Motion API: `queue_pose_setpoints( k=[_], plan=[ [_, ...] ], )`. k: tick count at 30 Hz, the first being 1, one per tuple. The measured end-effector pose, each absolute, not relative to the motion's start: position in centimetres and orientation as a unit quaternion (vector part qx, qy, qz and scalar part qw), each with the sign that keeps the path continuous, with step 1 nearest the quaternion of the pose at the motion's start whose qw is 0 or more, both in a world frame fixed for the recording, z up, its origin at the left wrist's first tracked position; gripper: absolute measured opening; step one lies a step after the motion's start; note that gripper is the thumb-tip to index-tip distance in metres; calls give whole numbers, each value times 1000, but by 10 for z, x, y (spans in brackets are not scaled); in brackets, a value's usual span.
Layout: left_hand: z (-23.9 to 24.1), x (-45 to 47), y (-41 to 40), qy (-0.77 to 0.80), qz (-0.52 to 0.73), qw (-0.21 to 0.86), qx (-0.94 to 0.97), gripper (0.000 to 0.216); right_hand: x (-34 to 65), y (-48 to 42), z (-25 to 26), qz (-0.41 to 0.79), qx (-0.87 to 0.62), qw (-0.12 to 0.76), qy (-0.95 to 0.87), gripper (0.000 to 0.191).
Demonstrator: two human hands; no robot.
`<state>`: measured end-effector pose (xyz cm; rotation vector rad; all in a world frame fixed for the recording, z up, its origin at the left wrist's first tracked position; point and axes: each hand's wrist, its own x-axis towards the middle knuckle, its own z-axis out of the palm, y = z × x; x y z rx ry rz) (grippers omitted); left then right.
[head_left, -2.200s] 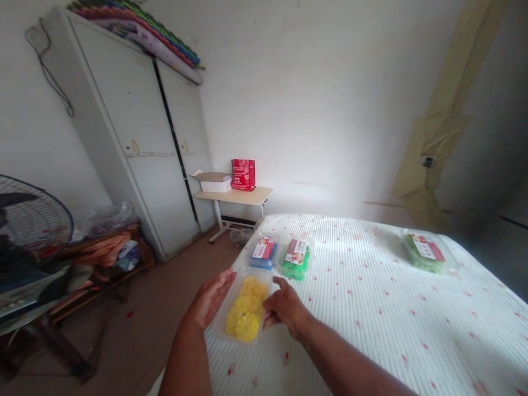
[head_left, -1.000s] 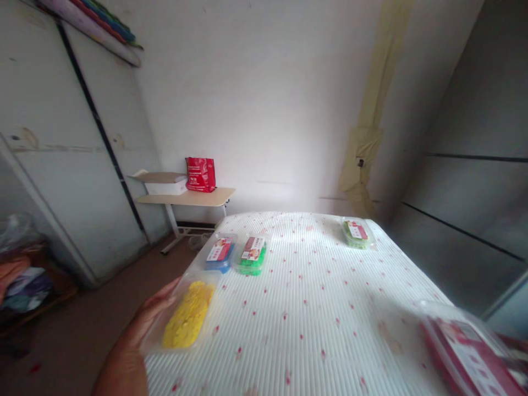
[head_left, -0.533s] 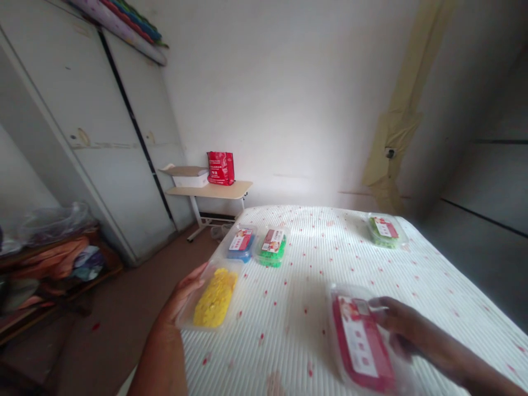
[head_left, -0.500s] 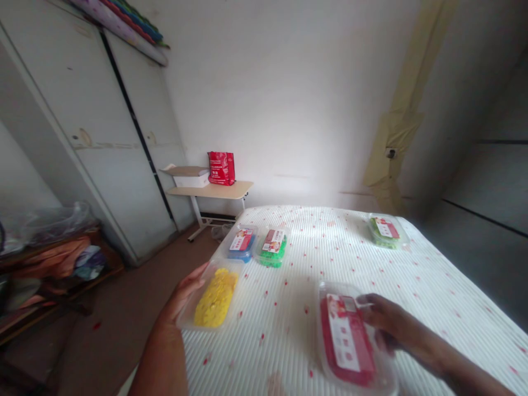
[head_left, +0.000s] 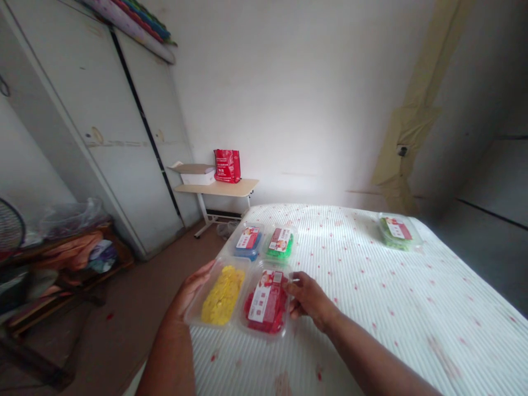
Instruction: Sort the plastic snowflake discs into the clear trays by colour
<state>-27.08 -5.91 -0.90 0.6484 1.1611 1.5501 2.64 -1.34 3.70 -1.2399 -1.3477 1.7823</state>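
My left hand (head_left: 197, 289) grips the left edge of a clear plastic box with yellow pieces (head_left: 223, 295), which shows no label on top. Close beside it on the right is a clear plastic box with red pieces (head_left: 267, 302), with a red and white label. The fingers of my right hand (head_left: 307, 300) are closed on its right edge. Just behind these two, a box with blue pieces (head_left: 247, 241) and a box with green pieces (head_left: 280, 243) stand side by side on the white ribbed bed cover (head_left: 350, 330).
A box with light green pieces (head_left: 398, 232) lies at the bed's far right corner. Beyond the bed's far left, a small table (head_left: 231, 188) holds a red bag (head_left: 226, 166) and a white carton (head_left: 198, 177). A cluttered low shelf (head_left: 78, 280) stands at left.
My right hand has moved the red box leftward and away from me, up beside the yellow box. The left hand keeps its hold on the yellow box. The view has shifted slightly.
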Motion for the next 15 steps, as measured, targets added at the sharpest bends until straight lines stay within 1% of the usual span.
queue_pose_setpoints(
  k=[4, 6, 8, 10, 11, 13, 15],
  plan=[
    [-3, -266, -60, 494, 647, 526, 246, 52, 26, -17, 37, 665, -449, 285, -524, 35],
    [0, -264, -61, 498, 643, 532, 238, 51, 38, -12, 37, 636, -441, 300, -558, 36],
    [1, -265, -61, 502, 636, 539, 232, 49, 65, 2, 38, 573, -452, 338, -594, 33],
    [-1, -268, -61, 507, 625, 549, 226, 49, 105, 24, 41, 495, -498, 387, -598, 27],
    [-2, -270, -61, 508, 618, 556, 222, 49, 129, 36, 44, 463, -529, 413, -579, 25],
    [-5, -273, -60, 515, 607, 567, 214, 50, 182, 62, 50, 406, -604, 486, -483, 24],
    [-6, -273, -60, 522, 602, 569, 203, 49, 234, 85, 55, 364, -650, 516, -423, 28]
  ],
)
